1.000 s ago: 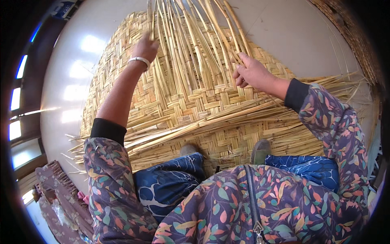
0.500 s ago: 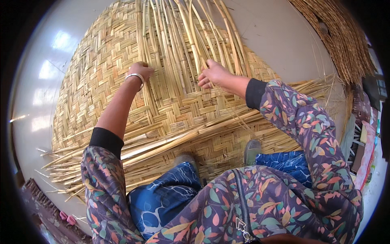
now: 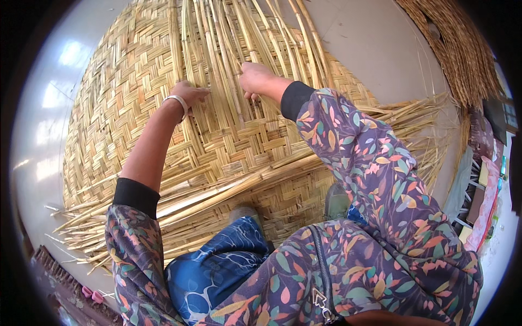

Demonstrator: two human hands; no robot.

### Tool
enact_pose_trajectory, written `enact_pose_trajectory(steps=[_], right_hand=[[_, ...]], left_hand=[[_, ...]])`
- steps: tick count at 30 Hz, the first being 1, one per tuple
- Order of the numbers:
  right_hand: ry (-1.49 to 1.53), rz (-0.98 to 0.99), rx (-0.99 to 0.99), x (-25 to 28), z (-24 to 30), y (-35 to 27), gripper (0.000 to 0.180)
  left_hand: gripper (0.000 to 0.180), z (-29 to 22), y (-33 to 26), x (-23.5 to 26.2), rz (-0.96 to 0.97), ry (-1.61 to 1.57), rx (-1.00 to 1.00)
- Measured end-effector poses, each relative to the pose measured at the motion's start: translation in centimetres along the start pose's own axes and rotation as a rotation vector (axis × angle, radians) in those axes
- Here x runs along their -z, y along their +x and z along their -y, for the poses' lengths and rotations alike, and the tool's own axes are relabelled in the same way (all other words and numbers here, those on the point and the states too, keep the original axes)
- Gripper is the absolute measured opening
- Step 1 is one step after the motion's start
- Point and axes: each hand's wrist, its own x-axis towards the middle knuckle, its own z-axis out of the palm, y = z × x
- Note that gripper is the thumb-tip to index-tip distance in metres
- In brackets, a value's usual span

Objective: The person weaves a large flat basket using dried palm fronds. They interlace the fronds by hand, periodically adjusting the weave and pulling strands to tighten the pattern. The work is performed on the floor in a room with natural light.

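A large mat point(image 3: 117, 103) of flat, yellowish reed strips in a zigzag weave lies in front of me. Long loose reed strips point(image 3: 217, 41) run lengthwise over its middle toward the far edge. My left hand point(image 3: 189, 93), with a pale bangle at the wrist, is closed on reed strips at the left of this bundle. To its right and slightly farther off, my right hand point(image 3: 256, 79) is closed on strips too, its fingers partly hidden behind the back of the hand. Crosswise strips point(image 3: 212, 198) lie nearer me, along the woven part.
My shoes point(image 3: 336, 202) rest on the near part of the mat. Strip ends point(image 3: 87, 233) stick out at the left. A brown bundle of thin stalks point(image 3: 462, 54) lies at the far right, on the smooth grey floor point(image 3: 375, 54). Pink slippers point(image 3: 92, 294) sit at the lower left.
My right hand has moved left and slightly away from me, closer to my left hand, and its fingers are more closed. My left hand has shifted only a little.
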Motion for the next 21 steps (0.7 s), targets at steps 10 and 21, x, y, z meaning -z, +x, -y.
enact_pose_trajectory(steps=[10,21], right_hand=[[0.387,-0.065,0.199,1.5,-2.2,-0.9,0.019],[0.980,0.078,0.086,0.3,-2.7,-1.8,0.024]], left_hand=[[0.032,1.3,-1.5,-0.4,-0.102,-0.217,-0.174],[0.045,-1.3,-1.8,3.6,0.560,-1.118,-0.411]])
